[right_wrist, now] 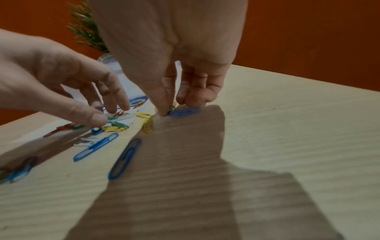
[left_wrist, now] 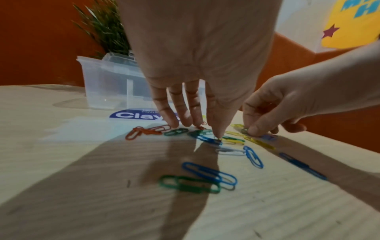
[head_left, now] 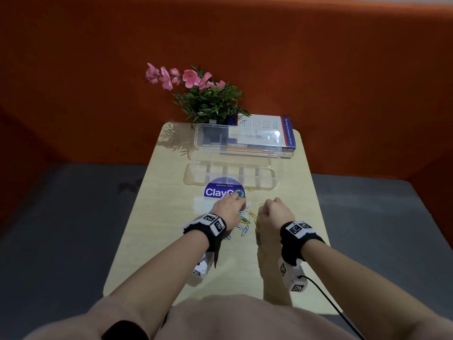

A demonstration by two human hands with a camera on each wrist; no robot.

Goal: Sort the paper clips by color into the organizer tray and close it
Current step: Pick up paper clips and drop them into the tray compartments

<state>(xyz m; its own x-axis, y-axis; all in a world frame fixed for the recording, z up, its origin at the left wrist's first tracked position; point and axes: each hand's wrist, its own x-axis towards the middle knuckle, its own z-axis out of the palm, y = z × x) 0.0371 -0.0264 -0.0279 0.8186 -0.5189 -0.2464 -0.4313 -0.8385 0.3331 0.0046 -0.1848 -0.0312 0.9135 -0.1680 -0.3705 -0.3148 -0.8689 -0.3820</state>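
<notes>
Loose paper clips (head_left: 245, 222) in blue, green, yellow, red and white lie scattered on the pale table (head_left: 171, 241) between my hands. My left hand (left_wrist: 205, 129) reaches down with straight fingers (left_wrist: 170, 120) on the red and green clips, its thumb tip pressing a blue clip (left_wrist: 207, 138). My right hand (right_wrist: 170, 107) pinches a small green clip (right_wrist: 171, 108) between thumb and forefinger, just beside a blue clip (right_wrist: 185, 112) that lies on the table. The clear organizer tray (head_left: 230, 176) stands open beyond the hands, with its lid (head_left: 237, 138) raised.
A round blue ClayGo sticker (head_left: 220, 191) lies between the tray and my left hand (head_left: 241, 204). A potted plant with pink flowers (head_left: 208, 99) and a book (head_left: 269, 133) stand at the table's far edge. Orange walls surround the table.
</notes>
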